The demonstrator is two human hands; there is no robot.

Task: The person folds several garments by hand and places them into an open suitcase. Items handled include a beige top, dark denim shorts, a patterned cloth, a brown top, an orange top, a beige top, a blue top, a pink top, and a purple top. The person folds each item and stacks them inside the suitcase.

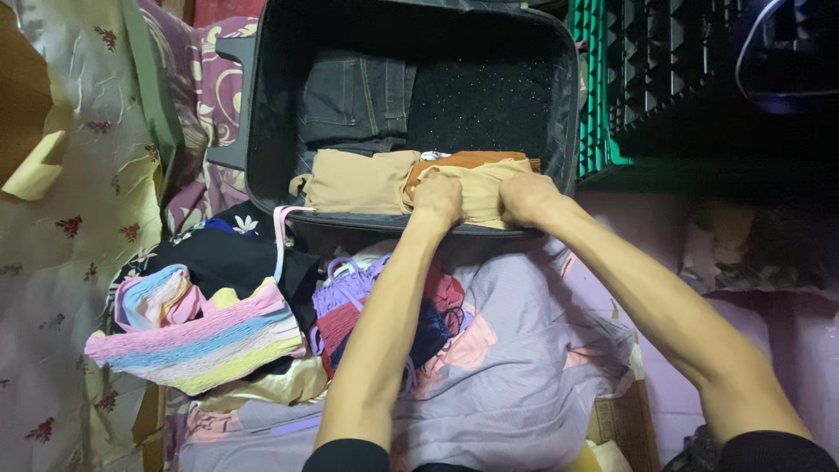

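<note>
While both arms reach forward from the lower edge of the view, the left hand (436, 202) and the right hand (527, 197) rest side by side on a folded tan garment (476, 188) at the near edge of an open black suitcase (564, 105). Both hands are closed, fingers curled down over the cloth, pressing or pinching its near fold. The garment lies directly beneath the knuckles, touching both hands, with an orange layer (468, 160) showing just behind it and a second tan bundle (358, 181) beside it to the left. Folded dark jeans (354, 100) lie farther back in the case. The cloth appears soft, light and limp; it would likely sag if lifted by one corner, so a hold along the folded edge, one hand at each end, suits it best. Outside the case, nearer the person, a striped pastel knit (205, 336), purple and red mesh items (354, 306) and a lilac sheet (516, 367) lie in a loose heap.
</note>
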